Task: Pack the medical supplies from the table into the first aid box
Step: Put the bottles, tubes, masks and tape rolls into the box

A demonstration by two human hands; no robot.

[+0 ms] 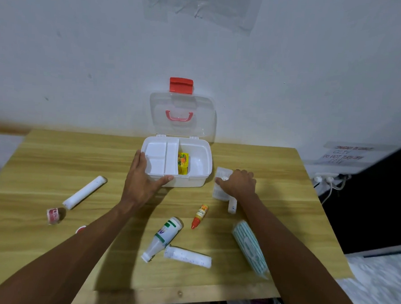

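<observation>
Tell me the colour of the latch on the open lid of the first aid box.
Red; the latch shows best in the head view.

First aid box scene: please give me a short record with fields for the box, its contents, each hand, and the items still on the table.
box: first aid box, white, lid open and upright
contents: yellow carton in the main compartment; inner tray looks empty
left hand: left hand rests on the box's front left corner, holding nothing else
right hand: right hand on a clear plastic case right of the box
on table: two white rolls, white bottle, orange dropper bottle, striped pack, tape roll
</observation>
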